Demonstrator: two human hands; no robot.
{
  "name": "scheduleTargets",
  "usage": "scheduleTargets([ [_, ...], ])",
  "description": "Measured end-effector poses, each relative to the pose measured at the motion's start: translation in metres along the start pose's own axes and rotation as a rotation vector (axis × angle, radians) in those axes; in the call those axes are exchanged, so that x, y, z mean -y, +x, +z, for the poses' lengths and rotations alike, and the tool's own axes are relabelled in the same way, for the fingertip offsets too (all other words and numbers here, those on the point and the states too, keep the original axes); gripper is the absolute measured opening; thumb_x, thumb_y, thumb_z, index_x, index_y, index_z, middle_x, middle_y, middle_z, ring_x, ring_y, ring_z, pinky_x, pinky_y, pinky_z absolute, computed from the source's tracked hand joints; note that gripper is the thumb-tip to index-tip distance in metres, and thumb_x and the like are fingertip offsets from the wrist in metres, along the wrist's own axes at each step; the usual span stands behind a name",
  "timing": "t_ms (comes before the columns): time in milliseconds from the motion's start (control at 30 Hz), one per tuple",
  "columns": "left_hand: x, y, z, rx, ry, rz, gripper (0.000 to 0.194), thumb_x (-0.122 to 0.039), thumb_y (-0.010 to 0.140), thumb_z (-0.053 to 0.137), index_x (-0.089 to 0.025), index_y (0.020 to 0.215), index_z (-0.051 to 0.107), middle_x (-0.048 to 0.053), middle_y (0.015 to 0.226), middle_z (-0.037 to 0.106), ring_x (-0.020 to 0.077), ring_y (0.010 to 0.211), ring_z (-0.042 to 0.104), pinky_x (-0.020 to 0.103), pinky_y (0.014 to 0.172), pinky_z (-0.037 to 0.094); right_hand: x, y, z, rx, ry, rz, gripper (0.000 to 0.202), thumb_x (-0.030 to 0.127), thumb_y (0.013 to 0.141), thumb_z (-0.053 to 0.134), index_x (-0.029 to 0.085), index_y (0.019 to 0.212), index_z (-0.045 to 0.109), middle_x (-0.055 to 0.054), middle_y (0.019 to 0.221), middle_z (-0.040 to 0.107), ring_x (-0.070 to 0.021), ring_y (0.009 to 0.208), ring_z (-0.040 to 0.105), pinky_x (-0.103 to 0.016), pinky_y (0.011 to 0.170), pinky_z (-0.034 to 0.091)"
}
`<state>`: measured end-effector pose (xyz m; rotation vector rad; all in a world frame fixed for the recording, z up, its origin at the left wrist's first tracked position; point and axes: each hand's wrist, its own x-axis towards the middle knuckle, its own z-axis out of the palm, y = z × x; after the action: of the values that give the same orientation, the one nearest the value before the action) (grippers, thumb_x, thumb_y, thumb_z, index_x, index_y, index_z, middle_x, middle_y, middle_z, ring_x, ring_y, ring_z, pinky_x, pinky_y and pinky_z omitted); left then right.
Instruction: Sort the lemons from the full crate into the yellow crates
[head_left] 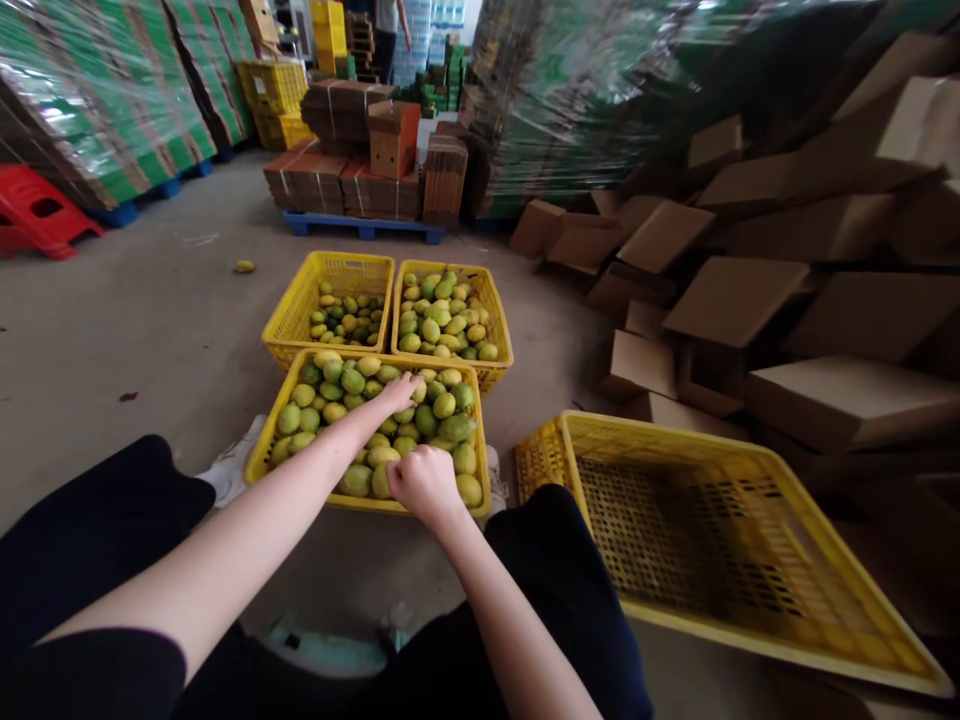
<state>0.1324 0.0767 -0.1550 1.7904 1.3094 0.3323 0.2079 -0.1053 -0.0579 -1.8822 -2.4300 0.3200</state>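
A yellow crate [367, 358] full of green and yellow fruits [352, 380] stands on the floor between my feet. My left hand [403, 392] reaches over the middle of this crate, its fingers stretched out on the fruits near the far right part. Closer to me, my right hand [425, 482] is curled into a fist above the front edge; whatever it may hold is hidden. Behind stand two more yellow crates, the left one [289, 310] partly filled with smaller-looking fruits and the right one [501, 330] filled higher.
At my right is a large yellow crate [675, 440] with nothing visible in it. Cardboard boxes [735, 300] lie heaped beyond it. A blue pallet [365, 226] bears cartons. One fruit [244, 267] lies on the floor, and a red stool [45, 212] is far left.
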Motion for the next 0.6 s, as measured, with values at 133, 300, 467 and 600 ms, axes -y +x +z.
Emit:
scheduleTargets([
  [133,-0.002,-0.007,-0.003,-0.039,0.090,-0.039,0.066,-0.033,0.072,0.080,-0.016,0.129,0.052,0.021,0.137,0.047,0.0427,0.133,0.047,0.048,0.111,0.034,0.000,-0.001,0.000,0.023,-0.013,-0.006,0.038,0.026,0.091,0.048,0.012,0.079,0.080,-0.018,0.076,0.078,-0.0294,0.074,0.075,-0.031,0.060,0.049],
  [300,-0.003,-0.011,-0.006,-0.060,-0.051,-0.081,0.050,-0.033,0.073,0.080,-0.013,0.112,0.055,0.016,0.118,0.060,0.0368,0.125,0.054,0.043,0.105,0.040,0.000,-0.001,-0.004,0.055,-0.018,0.007,0.030,0.027,0.090,0.051,0.014,0.085,0.077,-0.014,0.086,0.078,-0.0269,0.080,0.075,-0.028,0.060,0.046],
  [467,-0.009,-0.029,-0.029,0.119,-0.379,-0.131,0.025,-0.037,0.085,0.069,-0.015,0.089,0.059,0.002,0.076,0.064,0.0191,0.082,0.063,0.032,0.086,0.048,-0.025,0.002,-0.021,-0.077,0.038,0.142,0.023,0.019,0.094,0.046,0.018,0.090,0.068,-0.010,0.095,0.075,-0.0212,0.081,0.072,-0.027,0.058,0.041],
  [600,-0.021,-0.069,-0.059,0.351,-0.604,-0.158,0.024,-0.038,0.090,0.062,-0.015,0.086,0.067,0.003,0.075,0.070,0.0143,0.066,0.062,0.030,0.075,0.051,-0.041,0.005,-0.030,-0.275,0.191,0.215,0.015,0.033,0.091,0.058,0.020,0.084,0.062,-0.009,0.090,0.072,-0.0241,0.082,0.069,-0.030,0.064,0.045],
])
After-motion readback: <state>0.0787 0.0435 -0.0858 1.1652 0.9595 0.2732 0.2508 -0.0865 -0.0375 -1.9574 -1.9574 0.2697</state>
